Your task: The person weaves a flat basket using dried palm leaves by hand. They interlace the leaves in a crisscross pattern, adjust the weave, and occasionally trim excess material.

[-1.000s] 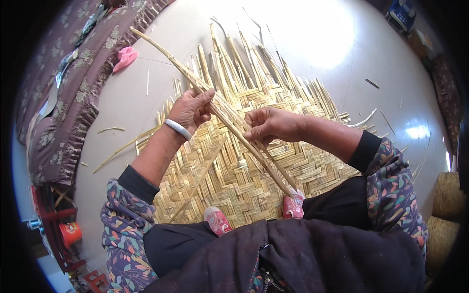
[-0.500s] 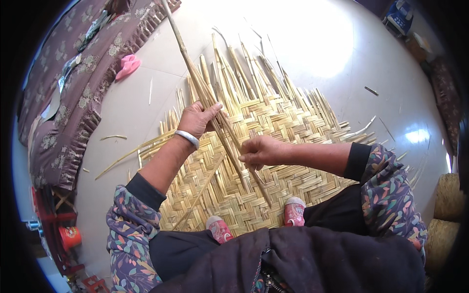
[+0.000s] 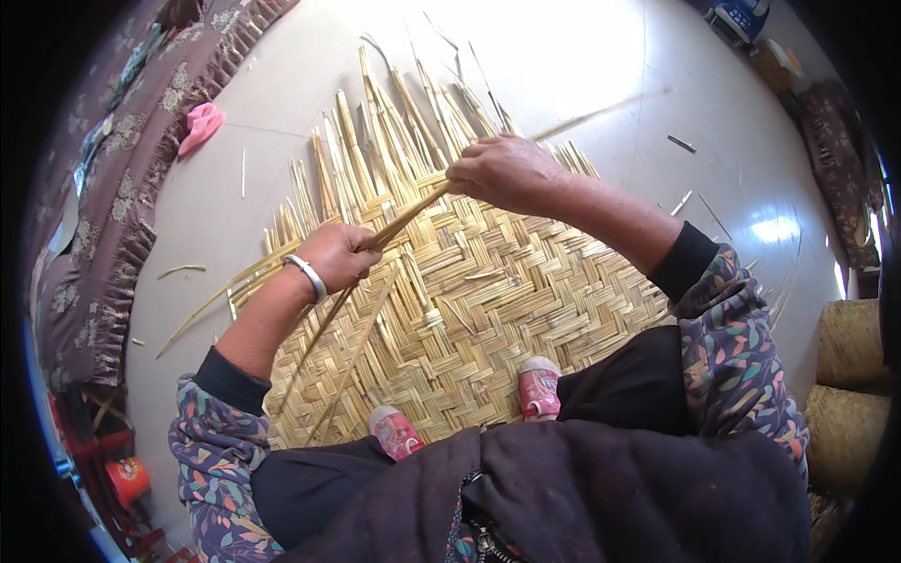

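Observation:
A woven mat of split reed strips (image 3: 526, 281) covers the floor before me, its loose strip ends fanning out at the far side. Above it, a few long reed strips (image 3: 411, 216) stretch between my two hands. My left hand (image 3: 338, 255), with a pale bracelet at the wrist, is closed around them; their near ends slant down over the mat. Higher and farther right, my right hand (image 3: 507, 173) grips the same strips with fingers curled. A blurred length sticks out beyond it over the tiles.
Both of my pink shoes (image 3: 395, 432) stand on the mat's near part. Reed scraps (image 3: 181, 269) lie about the tiled floor. At left are a patterned cloth cover (image 3: 113, 216), a pink item (image 3: 200, 128) and a red container (image 3: 129, 477). Woven rolls (image 3: 847, 436) stand at lower right.
My right hand has moved up and away to the strips' far part. The strips have swung from leaning far-left to slanting far-right. My left hand is lower and farther left, still holding them.

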{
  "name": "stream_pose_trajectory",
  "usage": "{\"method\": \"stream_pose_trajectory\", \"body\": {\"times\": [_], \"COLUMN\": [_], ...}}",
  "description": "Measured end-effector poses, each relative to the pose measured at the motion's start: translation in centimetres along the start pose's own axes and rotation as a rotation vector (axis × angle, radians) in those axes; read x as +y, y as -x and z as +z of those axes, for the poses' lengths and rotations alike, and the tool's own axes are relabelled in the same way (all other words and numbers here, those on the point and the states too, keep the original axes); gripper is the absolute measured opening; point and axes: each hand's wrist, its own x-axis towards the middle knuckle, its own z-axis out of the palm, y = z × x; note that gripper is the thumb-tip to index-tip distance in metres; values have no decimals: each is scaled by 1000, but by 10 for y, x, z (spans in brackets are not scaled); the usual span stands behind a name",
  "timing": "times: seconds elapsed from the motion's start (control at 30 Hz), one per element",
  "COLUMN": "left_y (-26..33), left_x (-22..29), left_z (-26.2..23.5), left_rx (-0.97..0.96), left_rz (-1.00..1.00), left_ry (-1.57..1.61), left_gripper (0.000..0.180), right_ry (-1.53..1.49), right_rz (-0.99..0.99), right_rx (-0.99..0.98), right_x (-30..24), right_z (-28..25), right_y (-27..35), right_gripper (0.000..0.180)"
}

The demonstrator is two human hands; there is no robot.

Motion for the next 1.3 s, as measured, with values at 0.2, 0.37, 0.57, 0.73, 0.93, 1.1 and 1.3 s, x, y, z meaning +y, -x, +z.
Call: {"method": "stream_pose_trajectory", "body": {"times": [0.2,0.37,0.57,0.73,0.93,1.1,1.3], "left_y": [-1,-5,-7,-3,15,3,-2], "left_x": [-4,-1,-20,-21,23,16,23], "left_z": [0,-2,-13,-4,23,28,27], "left_rx": [-172,-164,-47,269,378,57,217], "left_rz": [-69,-93,-21,320,285,50,91], "left_ry": [27,137,-66,-291,201,945,934], "left_gripper": [18,20,16,17,26,28,24], "right_ry": [-245,-629,-1393,-1482,-1702,-1954,-1745], "right_rz": [159,287,395,406,313,159,194], "right_rx": [-86,-228,-519,-482,-378,-380,-331], "right_x": [-1,12,9,9,8,-20,-22], "right_z": [23,31,43,57,47,33,34], "right_y": [9,11,17,19,10,5,-1], "right_gripper": [21,17,21,12,12,13,14]}}
